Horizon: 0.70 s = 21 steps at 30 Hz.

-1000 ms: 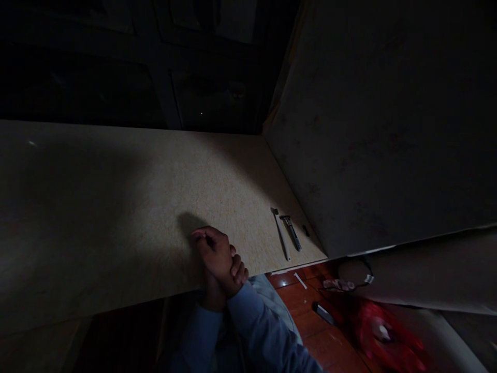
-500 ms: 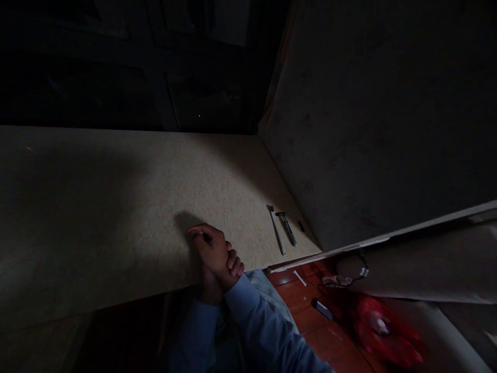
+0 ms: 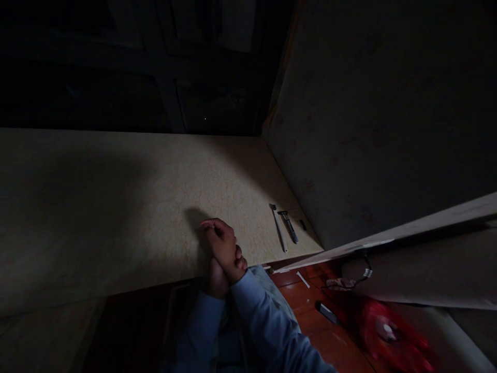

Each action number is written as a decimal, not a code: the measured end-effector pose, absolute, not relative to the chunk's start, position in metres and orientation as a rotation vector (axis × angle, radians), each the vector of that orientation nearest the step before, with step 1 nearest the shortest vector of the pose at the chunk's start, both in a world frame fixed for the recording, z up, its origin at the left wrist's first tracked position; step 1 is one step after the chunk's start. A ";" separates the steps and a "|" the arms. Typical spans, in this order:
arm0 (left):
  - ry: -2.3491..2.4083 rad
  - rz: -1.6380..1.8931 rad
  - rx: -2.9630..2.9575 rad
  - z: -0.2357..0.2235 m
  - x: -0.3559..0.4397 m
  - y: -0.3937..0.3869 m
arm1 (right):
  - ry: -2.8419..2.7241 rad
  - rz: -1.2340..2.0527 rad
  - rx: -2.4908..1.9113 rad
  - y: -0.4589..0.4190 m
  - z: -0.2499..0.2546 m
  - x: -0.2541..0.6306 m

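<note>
My right hand point(image 3: 224, 247) rests over the front edge of the pale table point(image 3: 155, 191). Its fingers are loosely curled together, and nothing shows in them. From beneath, my left hand point(image 3: 218, 277) crosses and grips the right wrist; its fingertips come out on the far side, while its palm is hidden. Right of my hands lies a white toothbrush point(image 3: 280, 230) with a dark head. Beside that is a dark-headed razor point(image 3: 289, 228), and a small black piece point(image 3: 303, 225) lies close to the wall. Neither hand touches these.
A dark wall panel point(image 3: 368, 129) borders the table on the right, and dark panelled woodwork point(image 3: 166, 93) stands behind it. On the red tiled floor point(image 3: 295, 295) are a white strip point(image 3: 303, 280), a dark-and-light flat object point(image 3: 326, 312), a cable point(image 3: 367, 259) and a red plastic bag point(image 3: 388, 326).
The joined hands have shifted slightly right, nearer the toothbrush, with the grip on the wrist kept. My view has turned a little; the things on the table lie as before.
</note>
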<state>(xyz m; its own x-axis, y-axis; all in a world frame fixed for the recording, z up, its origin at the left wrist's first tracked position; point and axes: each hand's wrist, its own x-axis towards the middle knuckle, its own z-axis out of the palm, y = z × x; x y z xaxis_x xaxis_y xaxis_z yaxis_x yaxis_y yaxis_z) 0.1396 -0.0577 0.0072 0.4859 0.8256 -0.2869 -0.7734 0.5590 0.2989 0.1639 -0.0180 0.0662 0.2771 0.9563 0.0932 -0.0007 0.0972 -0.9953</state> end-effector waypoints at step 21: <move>0.730 1.043 0.243 0.028 0.158 -0.060 | -0.924 1.049 -1.174 -0.024 0.068 0.187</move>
